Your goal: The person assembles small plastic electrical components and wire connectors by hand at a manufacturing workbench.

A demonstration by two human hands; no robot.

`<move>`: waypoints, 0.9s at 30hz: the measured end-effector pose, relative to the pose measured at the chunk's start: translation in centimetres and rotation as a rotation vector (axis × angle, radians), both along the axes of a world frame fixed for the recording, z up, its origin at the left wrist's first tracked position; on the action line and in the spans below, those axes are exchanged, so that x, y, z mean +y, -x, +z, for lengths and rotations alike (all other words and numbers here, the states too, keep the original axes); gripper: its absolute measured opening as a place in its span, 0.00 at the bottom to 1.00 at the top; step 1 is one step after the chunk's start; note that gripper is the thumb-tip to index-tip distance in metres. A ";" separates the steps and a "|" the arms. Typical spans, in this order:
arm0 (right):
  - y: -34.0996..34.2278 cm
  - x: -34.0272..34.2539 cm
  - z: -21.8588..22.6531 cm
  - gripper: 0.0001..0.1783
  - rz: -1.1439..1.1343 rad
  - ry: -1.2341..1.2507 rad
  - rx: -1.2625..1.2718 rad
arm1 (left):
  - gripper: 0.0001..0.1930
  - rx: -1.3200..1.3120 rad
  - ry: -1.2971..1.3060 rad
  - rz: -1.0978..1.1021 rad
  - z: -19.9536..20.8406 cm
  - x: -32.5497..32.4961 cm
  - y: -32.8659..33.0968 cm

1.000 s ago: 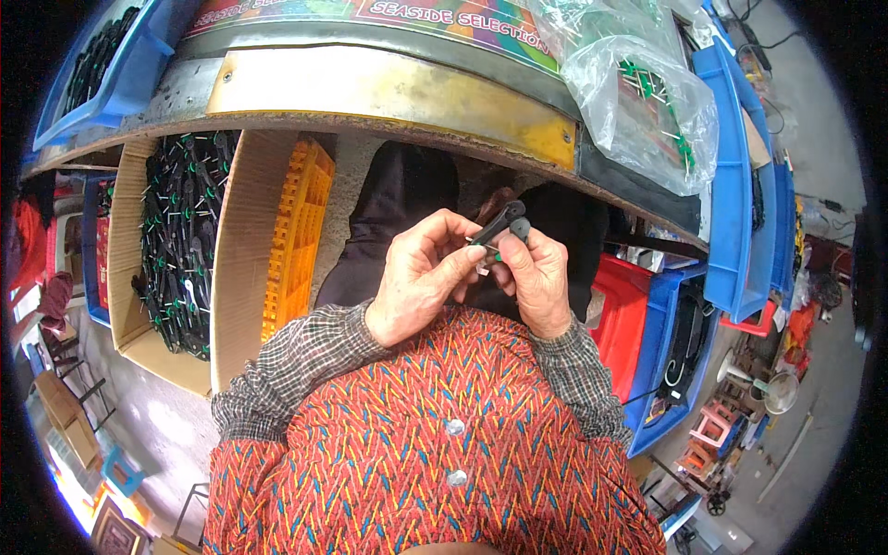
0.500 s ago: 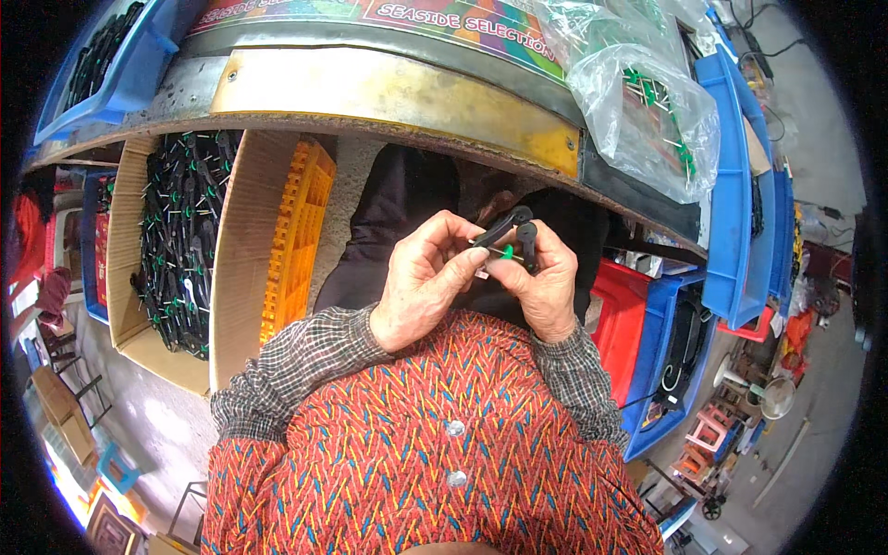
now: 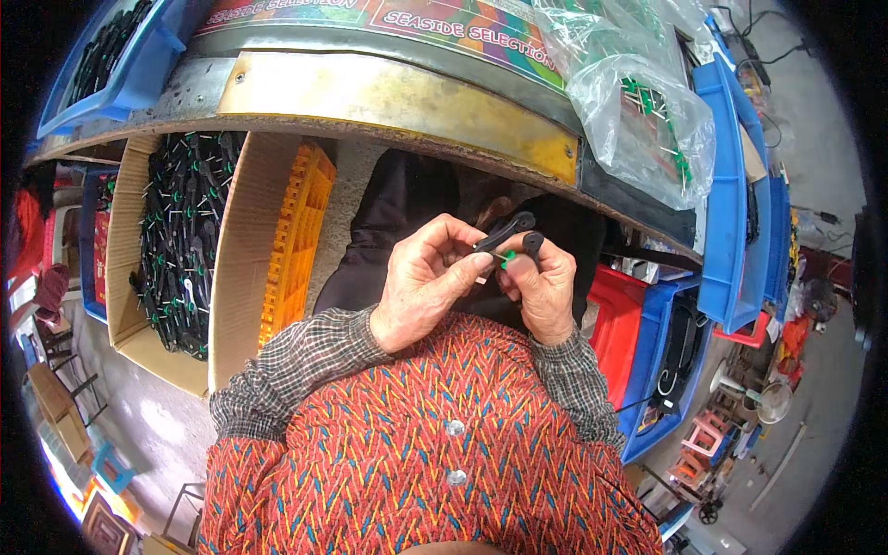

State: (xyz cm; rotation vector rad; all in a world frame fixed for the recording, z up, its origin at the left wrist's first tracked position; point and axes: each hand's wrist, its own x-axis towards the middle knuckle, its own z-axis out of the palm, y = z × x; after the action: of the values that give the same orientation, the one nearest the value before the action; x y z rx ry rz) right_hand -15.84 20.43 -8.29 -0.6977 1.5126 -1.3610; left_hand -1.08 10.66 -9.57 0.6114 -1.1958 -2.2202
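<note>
My left hand (image 3: 424, 277) pinches a black plastic arm-shaped part (image 3: 504, 231) with a rounded end, thumb on top. In my right hand (image 3: 548, 289) is a second black plastic part (image 3: 533, 243), its round end standing up past the fingers. A small green plastic piece (image 3: 508, 258) shows between the two thumbs, close to my right thumb tip. Both hands are closed and nearly touch above my lap. How the parts join is hidden by my fingers.
Ahead stands a workbench with a worn metal edge (image 3: 398, 111). On it lies a clear plastic bag (image 3: 638, 129) of green pieces with metal pins. To the left are a cardboard box (image 3: 231, 250) of black-and-green parts and a yellow crate (image 3: 296, 240). Blue bins (image 3: 726, 203) stand right.
The black part in my right hand has tipped and shifted slightly, and the right fingers have re-closed around it. The left hand stays nearly in place.
</note>
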 end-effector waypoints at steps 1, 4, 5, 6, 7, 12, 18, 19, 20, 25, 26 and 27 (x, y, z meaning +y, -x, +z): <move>-0.4 -0.4 0.1 0.11 0.002 0.001 0.001 | 0.09 0.007 -0.023 0.009 0.0 0.0 0.0; -0.8 -0.9 1.1 0.17 -0.032 0.062 0.264 | 0.09 0.001 -0.059 0.013 0.3 -0.1 0.0; -0.4 -0.5 1.0 0.17 -0.032 0.062 0.262 | 0.09 -0.010 -0.073 0.008 0.4 -0.1 0.0; 0.1 0.0 0.5 0.15 -0.007 0.043 0.131 | 0.09 -0.007 -0.073 0.006 0.3 -0.1 0.0; 0.5 0.4 0.1 0.14 0.018 0.023 0.000 | 0.09 -0.010 -0.048 0.007 0.3 -0.2 0.0; -0.9 -0.7 0.7 0.15 -0.066 0.127 0.213 | 0.08 0.014 -0.002 0.034 0.3 -0.1 0.0; 0.1 0.5 0.0 0.16 -0.024 0.028 0.027 | 0.08 0.009 0.040 0.037 0.5 0.0 -0.1; -0.3 0.1 0.0 0.16 -0.023 0.084 0.113 | 0.08 0.006 0.032 0.041 0.5 -0.1 0.0; -0.7 -0.4 0.4 0.16 -0.065 0.109 0.149 | 0.08 0.004 0.023 0.045 0.5 -0.1 0.0; 0.2 0.5 0.1 0.13 -0.047 -0.002 0.039 | 0.08 0.010 0.008 0.028 0.5 -0.1 -0.2; 0.1 0.4 0.0 0.13 -0.042 0.011 0.017 | 0.09 0.019 0.009 0.031 0.5 -0.1 -0.2; 0.0 0.4 -0.1 0.12 -0.035 0.024 -0.007 | 0.09 0.019 0.009 0.032 0.5 -0.1 -0.2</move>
State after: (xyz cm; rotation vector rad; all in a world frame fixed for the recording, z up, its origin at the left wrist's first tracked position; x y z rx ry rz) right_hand -15.82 20.78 -8.36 -0.6837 1.5112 -1.4090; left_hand -0.89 10.56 -9.07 0.6006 -1.1778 -2.1883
